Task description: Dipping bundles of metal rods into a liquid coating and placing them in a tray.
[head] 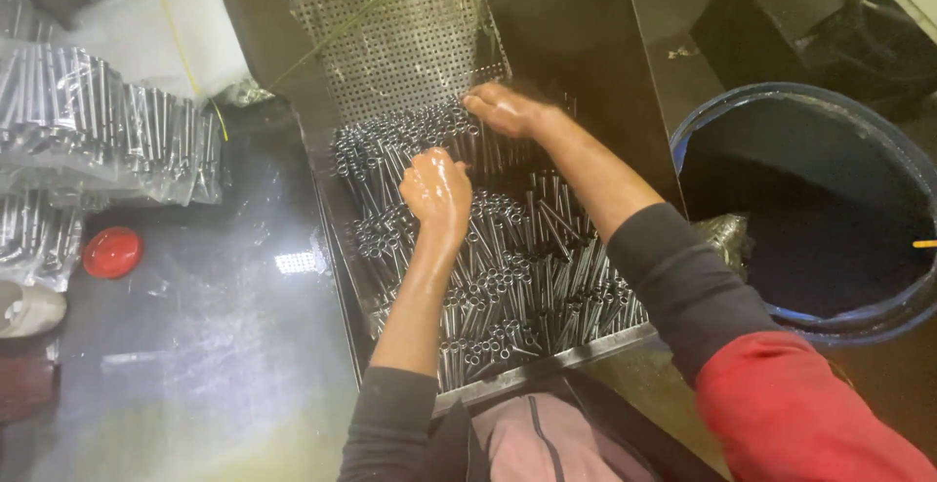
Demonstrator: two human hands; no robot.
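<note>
A shallow metal tray (547, 363) in front of me is filled with several short shiny metal tubes (527, 267) lying in loose rows. My left hand (436, 189) is curled with fingers closed, resting on the tubes near the tray's middle; whether it grips any is hidden. My right hand (503, 109) reaches to the tray's far end, palm down, fingers on the tubes there. Both hands look wet and both forearms are bare below dark sleeves.
A perforated metal sheet (390, 33) slopes up behind the tray. Clear plastic bags of metal tubes (107, 131) lie at the left, with a red round lid (112, 251) on the wet dark surface. A large blue barrel (810, 209) of dark liquid stands at the right.
</note>
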